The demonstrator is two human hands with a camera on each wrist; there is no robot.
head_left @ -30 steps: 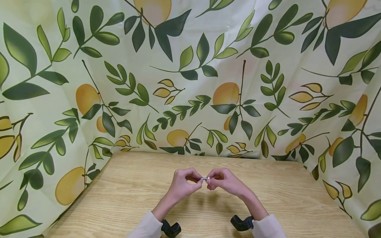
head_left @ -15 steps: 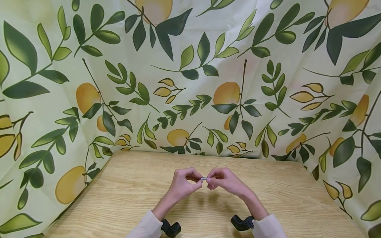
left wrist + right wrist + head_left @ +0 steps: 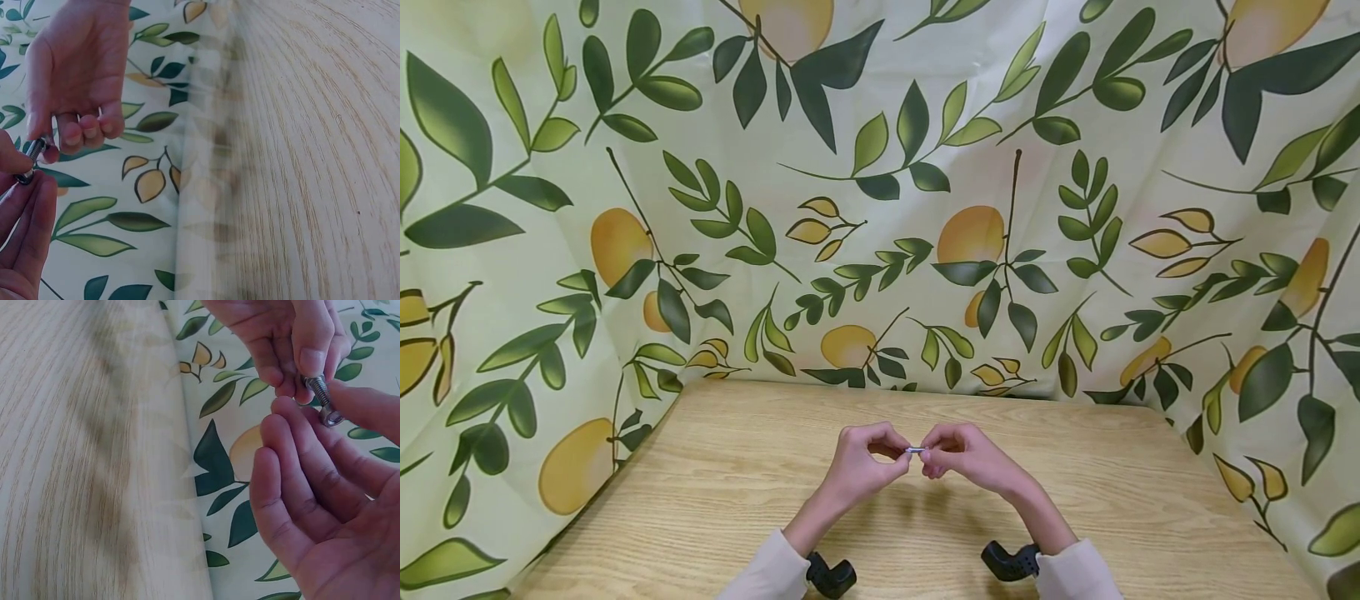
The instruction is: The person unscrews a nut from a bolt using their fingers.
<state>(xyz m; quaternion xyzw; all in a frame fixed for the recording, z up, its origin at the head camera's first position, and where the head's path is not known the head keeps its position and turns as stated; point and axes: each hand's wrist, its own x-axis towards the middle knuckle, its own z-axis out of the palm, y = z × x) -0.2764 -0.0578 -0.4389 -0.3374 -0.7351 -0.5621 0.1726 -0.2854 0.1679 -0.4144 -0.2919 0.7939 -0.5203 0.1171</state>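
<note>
Between the fingertips of both hands, above the table, is a small silvery threaded bolt (image 3: 914, 450). My left hand (image 3: 867, 460) pinches one end between thumb and fingers. My right hand (image 3: 966, 455) has thumb and index finger at the other end, pinching it. The right wrist view shows the bolt's thread (image 3: 320, 394) bare between the hands, with a wider round end at the right fingertips. In the left wrist view a wider, ring-like part (image 3: 25, 179) sits at the left fingertips. Fingers hide parts of both ends.
A light wood-grain table (image 3: 737, 483) lies beneath the hands. Behind it and at both sides hangs a cloth (image 3: 880, 250) printed with leaves and orange fruit. Black wrist mounts (image 3: 1011, 562) stick out by the pale sleeves (image 3: 1078, 573).
Both arms stay in place. The right fingertips shift slightly at the bolt's end; a bright bit there showed plainly a second ago, and shows less now.
</note>
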